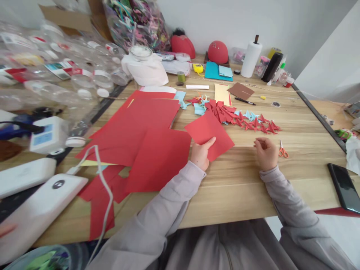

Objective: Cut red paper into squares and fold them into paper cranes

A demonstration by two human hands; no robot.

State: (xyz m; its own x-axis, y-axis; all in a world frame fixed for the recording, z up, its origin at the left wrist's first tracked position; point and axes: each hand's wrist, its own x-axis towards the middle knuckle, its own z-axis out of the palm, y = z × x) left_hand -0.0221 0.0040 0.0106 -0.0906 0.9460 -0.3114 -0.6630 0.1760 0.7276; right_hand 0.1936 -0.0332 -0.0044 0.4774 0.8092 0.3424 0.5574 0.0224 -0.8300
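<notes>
A: Where is the thin red square of paper (pixel 215 127)?

B: In the left hand (pixel 200 154), gripped at its lower left edge; the thumb presses on top, the other fingers go out of sight beneath; I judge that holding it by the edge leaves most of its face uncovered and the far corners free.

A: And the right hand (pixel 266 153)?

B: Loosely closed, fingers curled in toward the thumb; no paper shows in it, though whether something tiny hides inside I cannot tell; just beside it, on the pale wood-grain surface (pixel 233 195), lie small scissors with orange handles (pixel 283 152), perhaps left there to be near that hand.

A: Why do the large flat red paper sheets (pixel 146 116) overlap on the left?

B: Probably to keep them within the left hand's easy reach; the pointed folded red paper pieces (pixel 222 111), with pale blue folded paper pieces (pixel 199 108) among them, lie beyond the square; that seems a way of gathering them together, away from the body.
</notes>
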